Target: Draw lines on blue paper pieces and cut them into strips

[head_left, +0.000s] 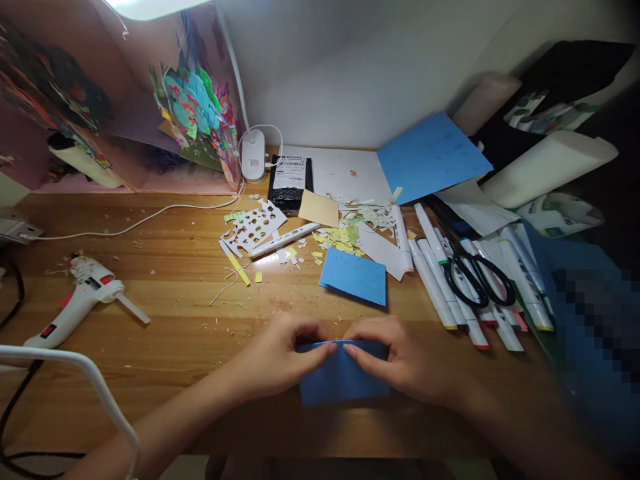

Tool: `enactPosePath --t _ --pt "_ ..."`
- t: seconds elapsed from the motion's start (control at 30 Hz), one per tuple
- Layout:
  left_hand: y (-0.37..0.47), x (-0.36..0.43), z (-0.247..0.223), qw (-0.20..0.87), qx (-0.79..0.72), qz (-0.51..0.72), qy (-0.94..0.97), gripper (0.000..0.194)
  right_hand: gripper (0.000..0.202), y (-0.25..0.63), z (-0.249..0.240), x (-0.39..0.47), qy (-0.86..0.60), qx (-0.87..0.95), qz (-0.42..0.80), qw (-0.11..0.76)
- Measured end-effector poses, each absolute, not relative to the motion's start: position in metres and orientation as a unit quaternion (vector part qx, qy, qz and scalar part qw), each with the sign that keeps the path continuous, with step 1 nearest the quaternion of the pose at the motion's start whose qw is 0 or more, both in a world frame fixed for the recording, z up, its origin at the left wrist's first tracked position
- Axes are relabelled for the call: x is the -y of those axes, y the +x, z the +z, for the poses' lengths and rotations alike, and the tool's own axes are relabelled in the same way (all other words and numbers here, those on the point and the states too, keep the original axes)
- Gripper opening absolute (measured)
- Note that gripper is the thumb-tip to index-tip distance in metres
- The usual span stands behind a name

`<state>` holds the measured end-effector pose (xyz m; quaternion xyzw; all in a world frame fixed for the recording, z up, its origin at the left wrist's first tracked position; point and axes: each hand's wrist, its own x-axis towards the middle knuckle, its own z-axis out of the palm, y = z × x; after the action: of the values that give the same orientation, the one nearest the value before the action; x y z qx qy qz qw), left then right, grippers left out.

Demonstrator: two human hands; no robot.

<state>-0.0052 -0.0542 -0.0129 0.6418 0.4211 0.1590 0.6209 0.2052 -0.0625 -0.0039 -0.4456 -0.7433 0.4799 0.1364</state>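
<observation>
Between both hands' pinched grip, folded blue paper, top edge held, rest hanging below.

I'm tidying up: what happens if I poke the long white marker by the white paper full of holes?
The long white marker looks stiff, as it lies straight. Its slim shape suggests it's light and may roll, though the small yellow paper scraps near its end might slow it.

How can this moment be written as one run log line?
left hand: pinches blue paper at far edge | right hand: pinches same edge | beyond: blue card, paper scraps | left side: glue gun | right side: markers, scissors
</observation>
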Motion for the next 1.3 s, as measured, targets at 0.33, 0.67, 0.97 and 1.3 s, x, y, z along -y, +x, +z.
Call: enactPosePath --t 0.33,0.67,0.97,1.3 --pt "0.000 0.065 -0.008 0.489 -0.411 0.184 0.747 0.020 0.012 0.198 -0.009 0.065 -0.448 0.700 0.498 0.247" --pt "-0.001 0.071 -0.008 0.451 -0.398 0.194 0.775 0.018 0.011 0.198 -0.008 0.066 -0.472 0.664 0.519 0.258" --pt "-0.004 0.068 -0.008 0.431 -0.398 0.213 0.782 0.019 0.013 0.203 -0.008 0.059 -0.516 0.608 0.550 0.248" --pt "-0.016 0.050 -0.003 0.492 -0.483 0.253 0.679 0.024 0.017 0.236 -0.009 0.031 -0.578 0.594 0.462 0.315"
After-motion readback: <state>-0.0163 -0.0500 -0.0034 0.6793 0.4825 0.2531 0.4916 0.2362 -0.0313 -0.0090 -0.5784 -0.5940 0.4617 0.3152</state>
